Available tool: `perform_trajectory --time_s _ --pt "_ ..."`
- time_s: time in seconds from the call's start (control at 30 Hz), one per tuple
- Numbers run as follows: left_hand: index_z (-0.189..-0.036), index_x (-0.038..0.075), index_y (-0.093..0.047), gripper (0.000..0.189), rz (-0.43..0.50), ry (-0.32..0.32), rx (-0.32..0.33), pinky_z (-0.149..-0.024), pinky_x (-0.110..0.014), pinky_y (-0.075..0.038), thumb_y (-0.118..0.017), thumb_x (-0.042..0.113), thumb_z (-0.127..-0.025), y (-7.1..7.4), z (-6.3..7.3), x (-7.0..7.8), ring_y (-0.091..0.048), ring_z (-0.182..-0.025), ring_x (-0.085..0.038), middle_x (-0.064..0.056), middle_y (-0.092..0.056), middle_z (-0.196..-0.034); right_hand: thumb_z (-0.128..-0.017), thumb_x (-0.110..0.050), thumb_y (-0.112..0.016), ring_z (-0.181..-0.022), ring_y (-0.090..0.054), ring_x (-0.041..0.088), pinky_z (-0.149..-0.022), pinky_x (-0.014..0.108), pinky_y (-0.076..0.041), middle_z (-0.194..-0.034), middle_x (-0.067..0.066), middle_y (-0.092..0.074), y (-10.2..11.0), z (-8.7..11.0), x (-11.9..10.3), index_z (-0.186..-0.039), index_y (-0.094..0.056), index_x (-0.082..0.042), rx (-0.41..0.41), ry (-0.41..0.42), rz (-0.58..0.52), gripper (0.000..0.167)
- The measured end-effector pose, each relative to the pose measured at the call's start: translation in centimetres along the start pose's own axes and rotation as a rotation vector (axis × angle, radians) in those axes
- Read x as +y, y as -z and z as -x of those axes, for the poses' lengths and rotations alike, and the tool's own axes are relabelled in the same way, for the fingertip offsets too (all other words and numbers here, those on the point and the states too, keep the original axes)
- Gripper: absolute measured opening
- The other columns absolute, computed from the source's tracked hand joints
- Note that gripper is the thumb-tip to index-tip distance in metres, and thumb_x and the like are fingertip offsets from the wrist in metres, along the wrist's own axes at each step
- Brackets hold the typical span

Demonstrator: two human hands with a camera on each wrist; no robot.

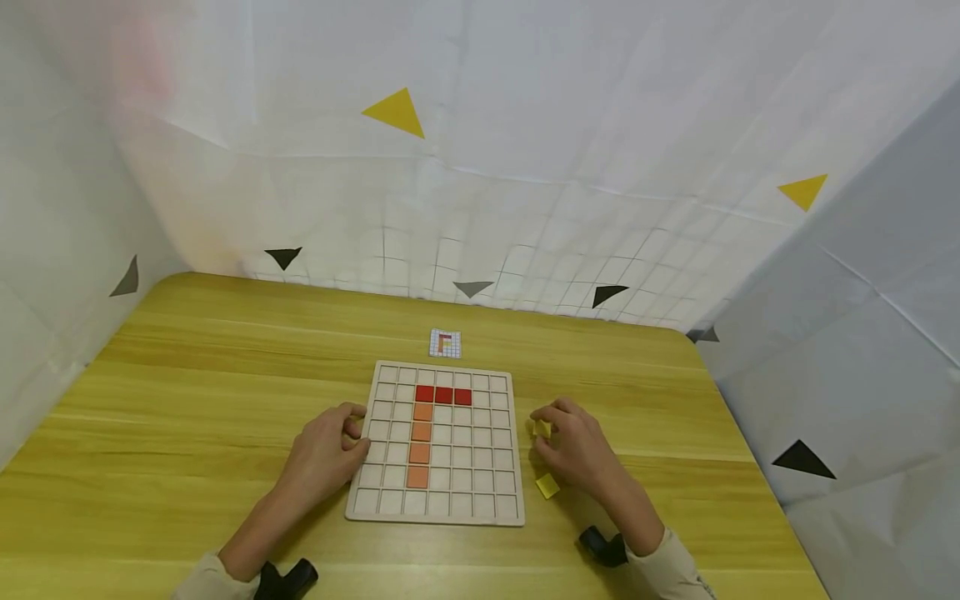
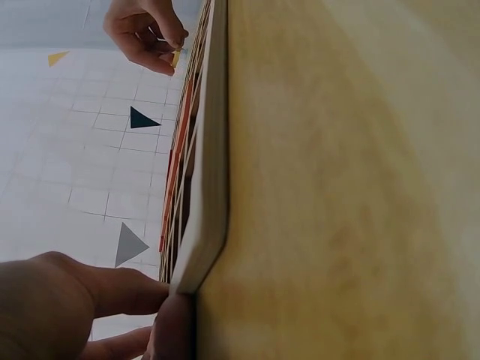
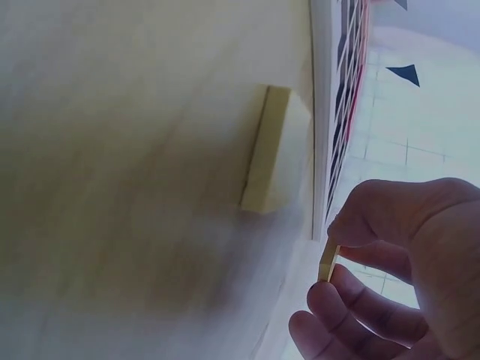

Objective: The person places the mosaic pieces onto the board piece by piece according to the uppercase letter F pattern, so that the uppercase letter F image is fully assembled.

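A pale wooden grid board (image 1: 480, 458) lies on the table, with a row of red tiles (image 1: 444, 395) near its top and a column of orange tiles (image 1: 420, 453) below the row's left end. My left hand (image 1: 326, 446) holds the board's left edge between thumb and fingers; the left wrist view shows the fingers (image 2: 127, 291) at the edge. To the right of the board, my right hand (image 1: 577, 442) pinches a yellow tile (image 3: 328, 260) between thumb and fingertips, just above the table. Another yellow tile (image 1: 547, 486) lies near the board's lower right side, below that hand.
A small pattern card (image 1: 446, 343) with a coloured grid lies behind the board. White sheeting (image 1: 525, 208) with triangle marks walls the table's back and sides. Each wrist wears a black camera mount (image 1: 603, 547).
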State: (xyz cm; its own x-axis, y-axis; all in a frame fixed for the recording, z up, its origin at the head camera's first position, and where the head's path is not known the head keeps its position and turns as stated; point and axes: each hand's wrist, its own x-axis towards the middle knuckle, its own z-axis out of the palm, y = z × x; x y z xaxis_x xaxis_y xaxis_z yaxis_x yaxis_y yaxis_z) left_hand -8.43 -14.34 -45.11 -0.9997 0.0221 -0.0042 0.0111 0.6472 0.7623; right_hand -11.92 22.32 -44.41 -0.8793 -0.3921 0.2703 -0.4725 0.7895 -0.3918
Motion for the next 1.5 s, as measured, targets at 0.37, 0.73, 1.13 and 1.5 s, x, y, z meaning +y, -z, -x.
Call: perform_trajectory --time_s 0.37,0.73,1.13,1.5 --pt "-0.121 -0.003 -0.064 0.038 0.007 -0.005 0.001 -0.066 -0.033 -0.048 -0.072 0.005 -0.084 0.0 0.0 0.1 -0.06 -0.076 -0.014 -0.003 -0.06 -0.088 -0.078 -0.003 -0.079 -0.076 -0.055 0.015 -0.063 0.027 -0.048 -0.092 0.001 -0.06 -0.1 -0.3 -1.0 -0.103 -0.075 -0.006 -0.022 0.006 -0.004 0.026" --pt "-0.12 -0.002 -0.064 0.038 -0.001 -0.007 0.003 -0.066 -0.032 -0.048 -0.072 0.007 -0.084 -0.1 -0.1 0.0 -0.06 -0.076 -0.013 -0.002 -0.059 -0.088 -0.078 -0.003 -0.077 -0.077 -0.056 0.016 -0.065 0.028 -0.048 -0.093 0.001 -0.06 -0.2 -0.6 -1.7 -0.103 -0.074 -0.006 -0.039 0.035 -0.014 0.025" --pt "-0.121 -0.003 -0.063 0.039 0.006 0.01 -0.002 -0.067 -0.033 -0.048 -0.072 0.005 -0.084 0.0 0.0 0.1 -0.06 -0.076 -0.014 -0.003 -0.06 -0.088 -0.08 -0.006 -0.077 -0.078 -0.057 0.016 -0.066 0.029 -0.048 -0.096 0.002 -0.061 -0.6 -1.3 -2.7 -0.105 -0.075 -0.006 -0.061 0.051 -0.013 0.025" --pt "-0.121 -0.003 -0.064 0.039 0.004 0.011 -0.002 -0.067 -0.033 -0.048 -0.072 0.005 -0.084 0.0 -0.1 0.0 -0.061 -0.077 -0.014 -0.003 -0.06 -0.088 -0.08 -0.008 -0.079 -0.079 -0.055 0.015 -0.066 0.027 -0.047 -0.096 0.001 -0.06 -1.0 -1.8 -3.4 -0.106 -0.075 -0.006 -0.064 0.06 -0.013 0.026"
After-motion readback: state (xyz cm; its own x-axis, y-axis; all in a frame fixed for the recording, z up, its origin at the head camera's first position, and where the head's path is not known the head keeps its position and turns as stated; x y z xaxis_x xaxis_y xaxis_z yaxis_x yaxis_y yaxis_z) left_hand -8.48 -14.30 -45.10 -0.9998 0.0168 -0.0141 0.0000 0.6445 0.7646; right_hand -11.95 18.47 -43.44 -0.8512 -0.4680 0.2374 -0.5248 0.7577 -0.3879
